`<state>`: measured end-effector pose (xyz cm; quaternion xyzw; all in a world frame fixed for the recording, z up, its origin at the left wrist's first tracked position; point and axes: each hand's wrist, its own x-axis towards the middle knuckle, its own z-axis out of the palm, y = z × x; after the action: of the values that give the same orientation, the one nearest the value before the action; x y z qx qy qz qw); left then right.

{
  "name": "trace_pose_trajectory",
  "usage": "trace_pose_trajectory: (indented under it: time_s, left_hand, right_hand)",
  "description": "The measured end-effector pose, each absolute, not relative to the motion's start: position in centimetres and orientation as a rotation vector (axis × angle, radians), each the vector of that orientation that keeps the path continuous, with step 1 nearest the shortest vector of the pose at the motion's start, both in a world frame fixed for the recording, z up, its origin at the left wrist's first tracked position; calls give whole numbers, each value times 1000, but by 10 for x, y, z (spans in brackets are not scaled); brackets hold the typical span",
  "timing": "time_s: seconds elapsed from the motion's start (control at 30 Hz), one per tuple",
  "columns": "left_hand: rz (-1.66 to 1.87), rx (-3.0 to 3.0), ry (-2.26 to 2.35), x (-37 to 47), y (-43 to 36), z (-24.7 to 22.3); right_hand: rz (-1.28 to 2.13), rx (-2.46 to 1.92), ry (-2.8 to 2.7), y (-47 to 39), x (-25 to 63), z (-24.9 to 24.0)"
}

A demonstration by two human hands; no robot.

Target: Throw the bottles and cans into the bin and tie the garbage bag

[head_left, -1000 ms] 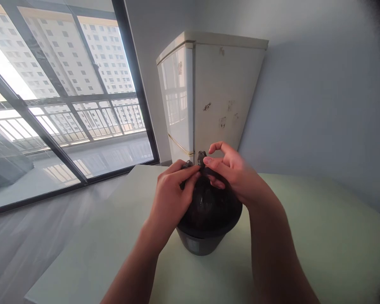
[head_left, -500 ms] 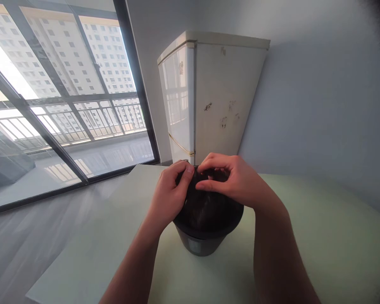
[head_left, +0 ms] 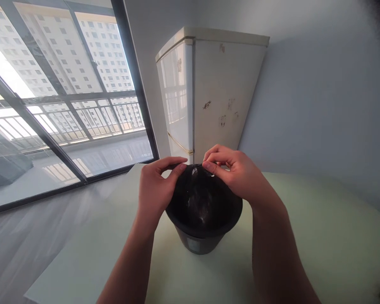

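Observation:
A dark trash can (head_left: 209,245) with a pale label low on its near side stands upright on the pale green table (head_left: 190,278). Thin, shiny black plastic, a garbage bag (head_left: 199,204), lines its inside. At the far left of the rim my left hand (head_left: 156,185) pinches the bag's edge between thumb and fingers. My right hand (head_left: 236,171) has its fingertips closed on the bag's edge a little to the right, at the far rim. A short stretch of plastic runs between the two pinches.
A white refrigerator (head_left: 226,84) with worn spots stands behind the table, against the grey wall (head_left: 319,101). To the left is a dark-framed glass sliding door (head_left: 82,97) facing a railed balcony. Grey wood-look floor (head_left: 79,211) lies left of the table.
My hands have drawn apart along the far rim, the left one moving left. My right thumb and fingers have closed together on the bag's edge. More of the bag's inside shows.

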<state>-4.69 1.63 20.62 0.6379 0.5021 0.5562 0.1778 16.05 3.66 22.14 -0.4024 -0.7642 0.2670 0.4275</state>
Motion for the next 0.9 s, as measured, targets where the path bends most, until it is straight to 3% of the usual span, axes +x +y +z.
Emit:
trace_pose_trajectory:
  time_s: [0.17,0.57,0.9]
  left_hand:
    - [1406,1899,1688,-73,28,205]
    - [1091,2019,1772,-108,36,200]
    - [1334,2033,1657,-92,24,212]
  right_hand:
    - [531,-1178,-2069,40,188,217]
    - [492,-1319,-2256,30,238,217]
    - [400,-1313,-1913,25,226,227]
